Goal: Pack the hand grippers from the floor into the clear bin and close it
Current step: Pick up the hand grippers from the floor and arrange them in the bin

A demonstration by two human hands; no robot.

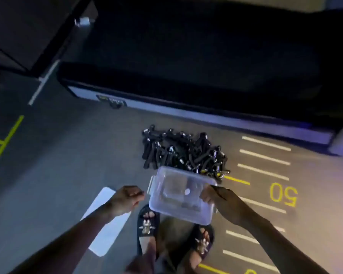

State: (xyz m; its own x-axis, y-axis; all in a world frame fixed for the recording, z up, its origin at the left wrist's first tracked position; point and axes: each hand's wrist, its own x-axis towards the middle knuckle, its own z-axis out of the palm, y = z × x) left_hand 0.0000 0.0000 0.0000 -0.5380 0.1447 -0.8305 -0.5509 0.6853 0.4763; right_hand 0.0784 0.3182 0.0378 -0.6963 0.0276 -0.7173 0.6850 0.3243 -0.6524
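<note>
While right hand grips clear bin, left hand curls empty over grey floor.

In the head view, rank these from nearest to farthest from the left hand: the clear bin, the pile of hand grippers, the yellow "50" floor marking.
From the left hand:
1. Clear bin, just to its right, held at the far edge by the right hand.
2. Pile of hand grippers, on the floor beyond the bin.
3. Yellow "50" marking, far right, past the right hand.
</note>
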